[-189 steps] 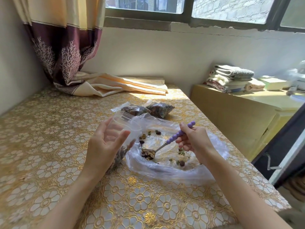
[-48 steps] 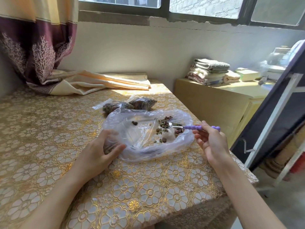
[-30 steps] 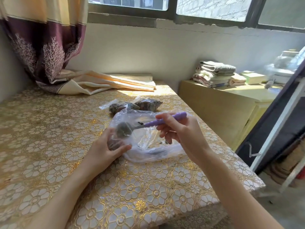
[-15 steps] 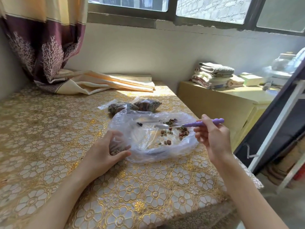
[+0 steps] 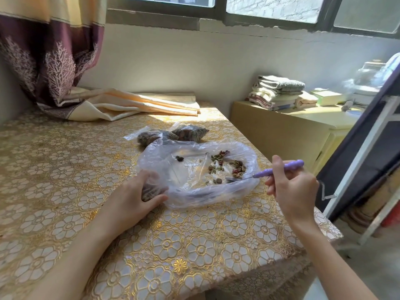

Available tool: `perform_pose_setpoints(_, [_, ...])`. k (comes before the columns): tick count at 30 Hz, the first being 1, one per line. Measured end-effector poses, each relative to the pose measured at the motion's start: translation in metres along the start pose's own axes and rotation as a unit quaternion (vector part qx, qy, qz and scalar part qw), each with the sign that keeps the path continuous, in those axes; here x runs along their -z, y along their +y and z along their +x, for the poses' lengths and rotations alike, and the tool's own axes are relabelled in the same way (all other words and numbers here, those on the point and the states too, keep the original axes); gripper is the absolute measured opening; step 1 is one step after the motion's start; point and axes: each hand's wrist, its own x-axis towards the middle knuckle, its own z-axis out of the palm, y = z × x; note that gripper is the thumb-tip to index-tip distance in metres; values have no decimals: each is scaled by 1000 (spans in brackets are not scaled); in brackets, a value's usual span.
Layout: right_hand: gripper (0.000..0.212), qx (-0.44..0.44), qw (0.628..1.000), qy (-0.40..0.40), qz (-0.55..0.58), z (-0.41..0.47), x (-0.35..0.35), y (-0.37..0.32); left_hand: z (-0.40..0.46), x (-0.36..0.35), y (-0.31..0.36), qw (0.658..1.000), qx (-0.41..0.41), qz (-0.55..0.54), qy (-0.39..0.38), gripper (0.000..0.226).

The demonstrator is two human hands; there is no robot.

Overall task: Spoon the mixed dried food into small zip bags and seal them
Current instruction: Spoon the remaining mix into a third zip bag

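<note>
Near the counter's [image 5: 194,256] front edge, the left hand [image 5: 132,200] curls its fingers round a small zip bag [image 5: 151,189], and the right hand [image 5: 292,191] pinches a purple-handled spoon [image 5: 279,169]. Its bowl dips over the rim of the big plastic bag [image 5: 194,191] between them, touching dried food [image 5: 227,165]. Beyond lie two filled zip bags [image 5: 173,135]; bare cloth stretches left.

No readable text, labels or numbers anywhere, as far as visible.

Two hands: left [image 5: 134,200], right [image 5: 292,191]. One spoon [image 5: 277,169], one big bag [image 5: 197,174] of food, one small bag [image 5: 151,189] being held. Two filled bags [image 5: 173,135] lie behind.
</note>
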Motion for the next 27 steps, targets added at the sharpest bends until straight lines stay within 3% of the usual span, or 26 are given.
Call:
perform_pose_setpoints(8, [25, 102, 992, 20, -71, -5, -10, 7, 0, 1, -1, 1000, -8, 1, -1, 52])
perform_pose_setpoints(13, [20, 73, 993, 5, -90, -4, -20, 19, -1, 1, -1, 1000, -20, 14, -2, 44])
perform_pose_setpoints(20, [13, -124, 992, -2, 17, 11, -27, 26, 0, 1, -2, 1000, -12, -12, -5, 50])
perform_pose_setpoints(24, [15, -260, 948, -1, 183, 15, -20, 24, 0, 1, -1, 999, 3, -39, -3, 50])
perform_pose_setpoints(27, [14, -305, 921, -7, 241, 13, -14, 21, 0, 1, 1, 997, 16, -70, 0, 48])
